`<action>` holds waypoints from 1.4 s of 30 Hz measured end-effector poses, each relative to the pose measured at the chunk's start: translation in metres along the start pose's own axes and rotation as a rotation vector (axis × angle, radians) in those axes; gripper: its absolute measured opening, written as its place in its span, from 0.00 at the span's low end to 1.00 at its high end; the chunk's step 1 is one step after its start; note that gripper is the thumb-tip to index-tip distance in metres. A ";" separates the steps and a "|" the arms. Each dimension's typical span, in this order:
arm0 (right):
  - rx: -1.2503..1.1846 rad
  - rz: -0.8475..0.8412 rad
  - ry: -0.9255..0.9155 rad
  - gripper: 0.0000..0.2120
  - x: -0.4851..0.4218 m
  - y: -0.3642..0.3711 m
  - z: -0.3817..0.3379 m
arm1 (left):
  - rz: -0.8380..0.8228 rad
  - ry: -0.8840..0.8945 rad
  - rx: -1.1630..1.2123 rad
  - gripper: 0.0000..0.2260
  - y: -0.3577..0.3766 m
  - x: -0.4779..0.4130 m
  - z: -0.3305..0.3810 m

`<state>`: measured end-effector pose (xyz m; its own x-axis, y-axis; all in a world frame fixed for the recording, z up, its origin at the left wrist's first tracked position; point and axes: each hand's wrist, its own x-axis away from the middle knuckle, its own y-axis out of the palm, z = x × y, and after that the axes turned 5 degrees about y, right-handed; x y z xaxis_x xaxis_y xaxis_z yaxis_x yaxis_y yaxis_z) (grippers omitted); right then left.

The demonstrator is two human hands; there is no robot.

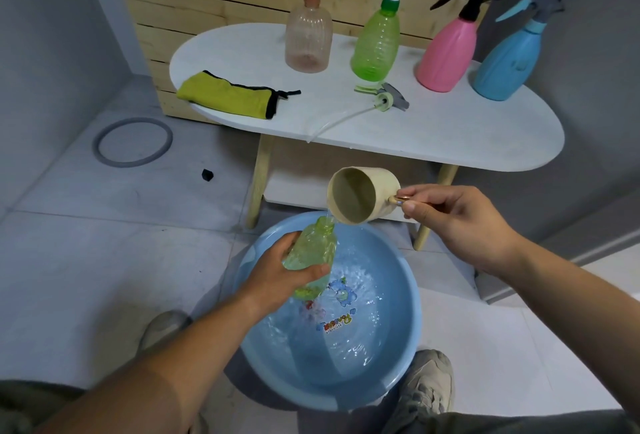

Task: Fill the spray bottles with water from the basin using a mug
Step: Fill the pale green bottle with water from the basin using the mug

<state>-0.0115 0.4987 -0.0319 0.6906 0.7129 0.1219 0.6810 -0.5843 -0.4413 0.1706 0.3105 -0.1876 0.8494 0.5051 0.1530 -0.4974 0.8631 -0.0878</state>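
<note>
Water runs from the tipped beige mug (pixel 360 195), pinched by its handle in the right hand (pixel 457 222), into the open green bottle (pixel 311 257) that the left hand (pixel 280 277) grips over the blue basin (pixel 398 357).

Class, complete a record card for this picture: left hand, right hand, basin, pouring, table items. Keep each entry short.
Left hand: grips small clear green plastic bottle, uncapped, tilted over round light-blue plastic basin
Right hand: pinches handle of beige mug, tipped
Basin: on floor, holds water
Pouring: water streams from mug into bottle neck
Table: white oval; peach spray bottle, green spray bottle, pink spray bottle, blue spray bottle, loose spray head, yellow-green cloth
</note>
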 end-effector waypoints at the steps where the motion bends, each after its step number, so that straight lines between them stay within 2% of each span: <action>1: 0.007 -0.001 0.000 0.05 0.000 0.000 0.000 | -0.001 0.000 0.003 0.31 0.000 0.000 0.000; 8: 0.036 0.008 -0.005 0.05 0.000 0.002 -0.002 | 0.003 -0.026 0.004 0.31 -0.001 -0.001 -0.001; 14: 0.038 -0.002 -0.007 0.04 0.000 0.002 -0.002 | 0.004 -0.015 -0.003 0.21 0.000 -0.001 -0.003; 22: 0.066 0.002 -0.015 0.04 0.000 0.002 -0.003 | 0.001 -0.024 0.005 0.33 0.000 0.000 -0.003; 29: 0.096 0.007 -0.041 0.07 0.000 0.004 -0.004 | 0.008 -0.029 -0.010 0.23 -0.001 -0.002 -0.006; 33: 0.103 0.008 -0.054 0.08 -0.001 0.004 -0.004 | -0.006 -0.018 -0.002 0.23 -0.001 -0.002 -0.006; 38: 0.127 0.010 -0.057 0.07 -0.001 0.005 -0.005 | -0.001 -0.021 -0.003 0.31 0.000 -0.001 -0.003; 42: 0.159 0.005 -0.080 0.09 -0.001 0.007 -0.006 | -0.001 -0.027 -0.009 0.26 0.000 0.000 -0.002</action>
<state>-0.0062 0.4916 -0.0301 0.6682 0.7422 0.0509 0.6258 -0.5237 -0.5780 0.1711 0.3102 -0.1898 0.8446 0.5043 0.1796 -0.4951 0.8635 -0.0964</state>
